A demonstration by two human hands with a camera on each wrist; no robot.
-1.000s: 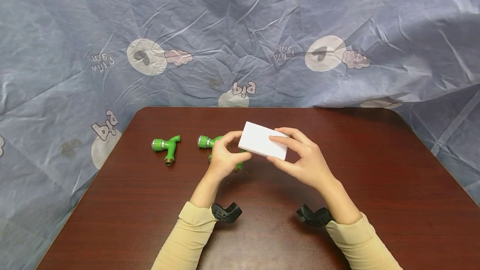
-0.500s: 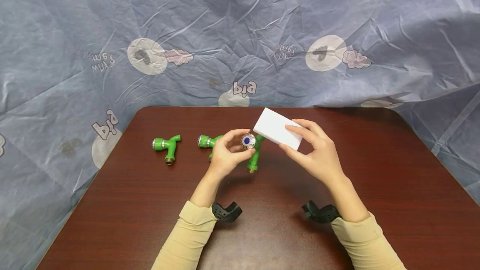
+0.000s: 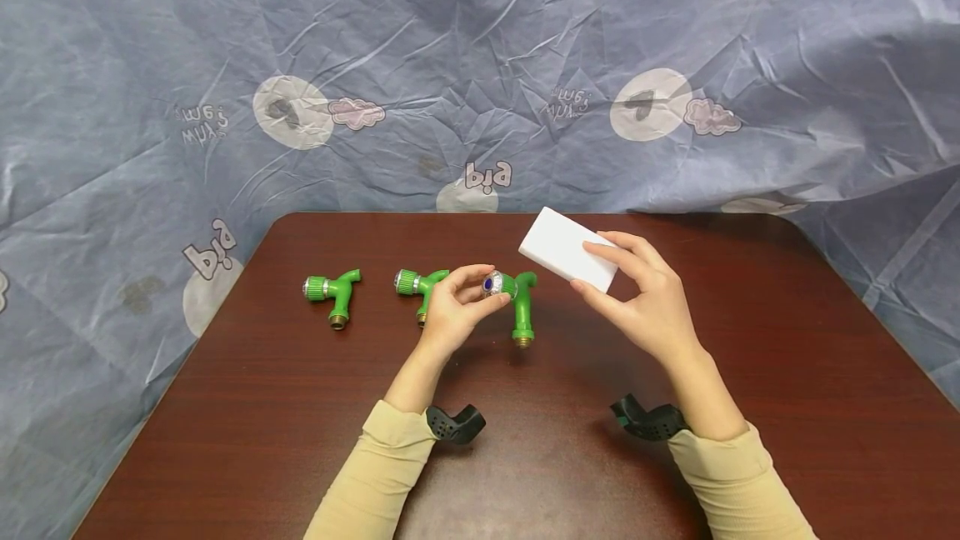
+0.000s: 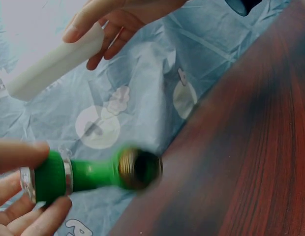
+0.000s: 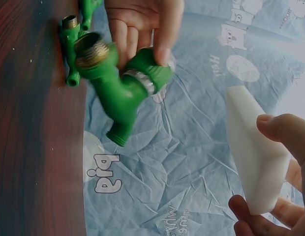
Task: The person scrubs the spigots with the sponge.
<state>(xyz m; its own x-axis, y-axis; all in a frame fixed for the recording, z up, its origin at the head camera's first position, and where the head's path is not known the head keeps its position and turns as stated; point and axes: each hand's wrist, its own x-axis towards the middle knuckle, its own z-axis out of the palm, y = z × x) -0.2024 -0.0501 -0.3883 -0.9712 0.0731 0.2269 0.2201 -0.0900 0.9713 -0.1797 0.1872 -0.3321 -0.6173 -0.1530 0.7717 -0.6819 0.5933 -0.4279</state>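
Observation:
My left hand (image 3: 459,312) grips a green plastic faucet (image 3: 516,307) by its knob end, which has a blue cap, and holds it above the dark wooden table (image 3: 750,373). The same green faucet (image 5: 118,88) shows a brass threaded mouth in the right wrist view, and the green faucet (image 4: 88,173) is blurred in the left wrist view. My right hand (image 3: 641,298) holds a white rectangular sponge block (image 3: 566,261) between thumb and fingers, raised to the right of the faucet and apart from it. The white block (image 5: 253,157) and the white block (image 4: 54,64) appear in both wrist views.
Two more green faucets lie on the table to the left: one faucet (image 3: 335,294) further left, another faucet (image 3: 418,288) partly behind my left hand. A wrinkled blue printed cloth (image 3: 480,73) hangs behind and around the table.
My right hand lifted the white block away to the right and up, uncovering the faucet. My left hand turned the faucet so its brass end points down towards me.

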